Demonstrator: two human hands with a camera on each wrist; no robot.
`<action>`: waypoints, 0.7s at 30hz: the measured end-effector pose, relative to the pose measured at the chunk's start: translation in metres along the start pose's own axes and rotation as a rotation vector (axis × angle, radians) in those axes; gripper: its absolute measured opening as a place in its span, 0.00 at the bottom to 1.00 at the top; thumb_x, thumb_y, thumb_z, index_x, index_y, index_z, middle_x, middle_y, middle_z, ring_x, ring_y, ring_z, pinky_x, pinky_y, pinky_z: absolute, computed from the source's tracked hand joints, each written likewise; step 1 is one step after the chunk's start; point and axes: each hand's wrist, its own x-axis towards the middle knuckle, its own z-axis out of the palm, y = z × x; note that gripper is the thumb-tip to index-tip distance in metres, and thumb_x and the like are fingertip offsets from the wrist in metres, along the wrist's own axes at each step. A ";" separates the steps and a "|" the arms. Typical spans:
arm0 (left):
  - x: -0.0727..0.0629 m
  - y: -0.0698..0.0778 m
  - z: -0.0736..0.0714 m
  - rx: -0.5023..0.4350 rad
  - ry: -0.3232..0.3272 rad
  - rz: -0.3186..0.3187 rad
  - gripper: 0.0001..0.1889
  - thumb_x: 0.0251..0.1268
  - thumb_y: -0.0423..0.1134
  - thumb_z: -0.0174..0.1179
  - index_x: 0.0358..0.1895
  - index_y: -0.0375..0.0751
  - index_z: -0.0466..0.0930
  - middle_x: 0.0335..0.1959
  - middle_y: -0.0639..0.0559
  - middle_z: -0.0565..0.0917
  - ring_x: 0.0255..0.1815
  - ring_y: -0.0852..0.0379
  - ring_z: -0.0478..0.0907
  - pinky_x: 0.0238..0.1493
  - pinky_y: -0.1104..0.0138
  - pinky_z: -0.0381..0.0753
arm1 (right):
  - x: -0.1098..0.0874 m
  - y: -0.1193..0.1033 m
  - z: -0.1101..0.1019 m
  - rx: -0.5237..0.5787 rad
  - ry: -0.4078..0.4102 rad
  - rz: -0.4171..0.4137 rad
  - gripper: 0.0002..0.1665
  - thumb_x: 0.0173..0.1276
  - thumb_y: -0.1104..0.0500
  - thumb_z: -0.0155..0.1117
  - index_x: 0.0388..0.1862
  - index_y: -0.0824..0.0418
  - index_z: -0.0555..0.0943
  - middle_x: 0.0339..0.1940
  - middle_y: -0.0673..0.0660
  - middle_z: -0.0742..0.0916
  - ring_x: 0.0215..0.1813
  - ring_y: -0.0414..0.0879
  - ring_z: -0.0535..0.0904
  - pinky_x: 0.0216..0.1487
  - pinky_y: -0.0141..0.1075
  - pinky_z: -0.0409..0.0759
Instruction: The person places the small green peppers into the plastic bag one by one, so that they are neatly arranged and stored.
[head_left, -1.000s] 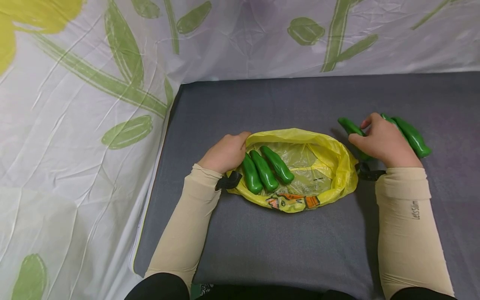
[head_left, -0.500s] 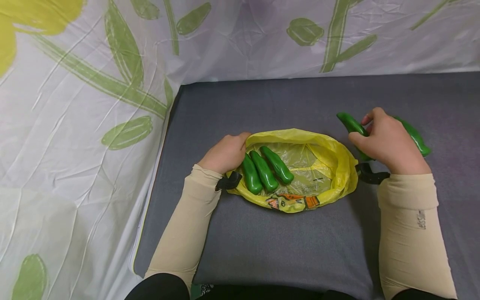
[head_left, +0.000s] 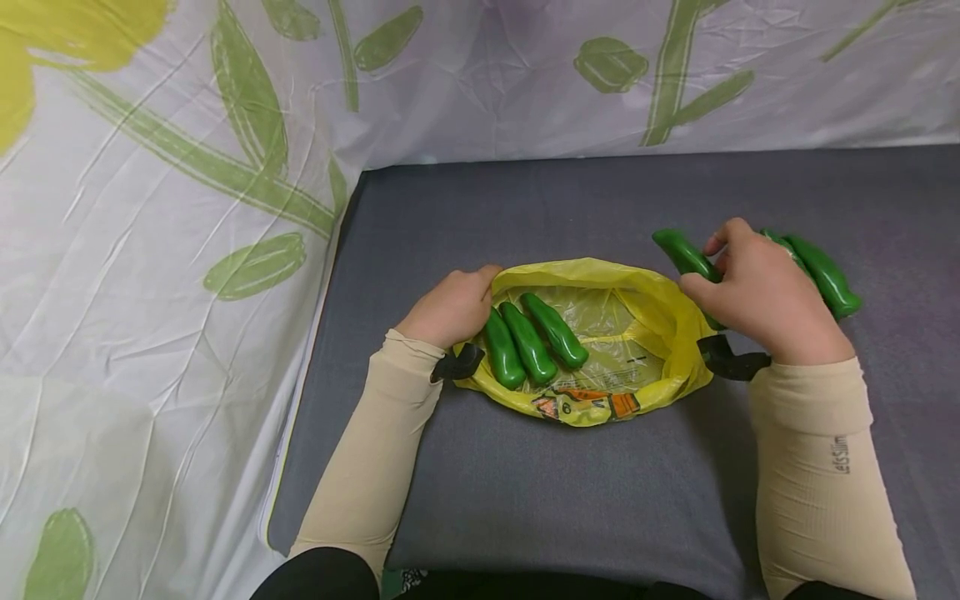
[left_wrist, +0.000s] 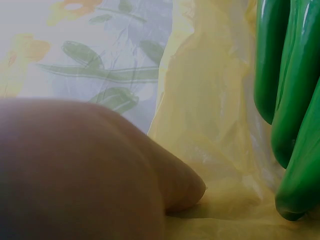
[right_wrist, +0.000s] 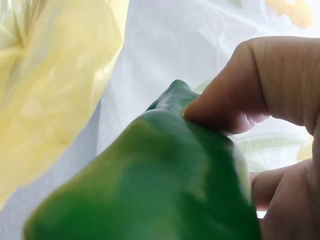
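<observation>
My left hand (head_left: 452, 307) grips the left rim of a yellow plastic bag (head_left: 678, 342), whose mouth stands wide and faces up. Inside, at its left side, three shiny green peppers (head_left: 555, 329) lie side by side; the left wrist view shows their rounded ends close to my thumb (left_wrist: 182, 187). Past the bag's right rim, my right hand (head_left: 768, 292) pinches another green pepper (head_left: 678, 252) between thumb and fingers. In the right wrist view this pepper (right_wrist: 150, 175) fills the foreground, with the yellow bag wall just left of it.
Two more green peppers (head_left: 828, 275) lie on the dark grey tabletop (head_left: 570, 500), right of my right hand and partly behind it. White cloth with green leaf prints (head_left: 487, 92) hangs along the table's back and left edges.
My right hand has lifted the pepper slightly and carried it left, closer to the bag. My left hand and the three peppers in the bag have stayed put.
</observation>
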 end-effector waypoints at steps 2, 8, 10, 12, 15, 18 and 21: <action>0.000 0.000 0.000 -0.004 0.001 0.001 0.22 0.87 0.36 0.37 0.74 0.43 0.71 0.42 0.45 0.85 0.33 0.52 0.82 0.41 0.58 0.82 | -0.002 -0.005 0.002 -0.007 -0.004 -0.007 0.32 0.72 0.47 0.61 0.63 0.70 0.69 0.48 0.70 0.83 0.38 0.58 0.80 0.37 0.51 0.78; 0.001 -0.001 0.000 -0.007 0.002 0.003 0.22 0.87 0.36 0.37 0.74 0.44 0.72 0.42 0.45 0.85 0.34 0.52 0.82 0.43 0.58 0.83 | -0.002 -0.015 0.008 -0.024 -0.025 -0.040 0.32 0.72 0.48 0.62 0.63 0.70 0.70 0.51 0.72 0.83 0.41 0.60 0.81 0.42 0.57 0.78; 0.001 -0.002 0.000 -0.007 0.001 0.003 0.22 0.87 0.36 0.36 0.74 0.44 0.71 0.42 0.45 0.85 0.34 0.52 0.82 0.43 0.58 0.83 | -0.002 -0.018 0.010 -0.022 -0.033 -0.052 0.32 0.72 0.48 0.62 0.63 0.71 0.70 0.51 0.73 0.82 0.43 0.61 0.80 0.43 0.57 0.77; 0.001 -0.002 0.000 -0.009 0.000 0.003 0.22 0.87 0.36 0.36 0.74 0.43 0.71 0.42 0.44 0.85 0.34 0.52 0.82 0.42 0.58 0.83 | -0.002 -0.021 0.012 -0.024 -0.038 -0.060 0.32 0.72 0.48 0.62 0.62 0.71 0.70 0.52 0.73 0.82 0.45 0.61 0.80 0.44 0.58 0.77; 0.002 -0.002 0.001 -0.007 0.000 0.006 0.22 0.87 0.36 0.36 0.74 0.43 0.71 0.42 0.44 0.85 0.33 0.52 0.82 0.42 0.58 0.82 | -0.002 -0.024 0.016 -0.029 -0.044 -0.070 0.31 0.72 0.49 0.62 0.62 0.70 0.71 0.51 0.72 0.82 0.46 0.61 0.79 0.44 0.57 0.77; 0.002 -0.003 0.001 -0.004 0.001 0.008 0.22 0.87 0.36 0.37 0.74 0.43 0.71 0.41 0.44 0.85 0.32 0.52 0.81 0.41 0.58 0.82 | -0.002 -0.028 0.020 -0.042 -0.043 -0.080 0.30 0.71 0.48 0.64 0.61 0.68 0.72 0.49 0.70 0.83 0.43 0.60 0.80 0.41 0.55 0.77; 0.001 -0.003 0.000 -0.005 -0.002 0.007 0.22 0.87 0.36 0.37 0.74 0.43 0.71 0.40 0.45 0.84 0.31 0.52 0.81 0.40 0.58 0.82 | -0.001 -0.031 0.023 -0.047 -0.043 -0.089 0.28 0.70 0.49 0.65 0.60 0.66 0.73 0.46 0.68 0.84 0.40 0.58 0.80 0.36 0.51 0.77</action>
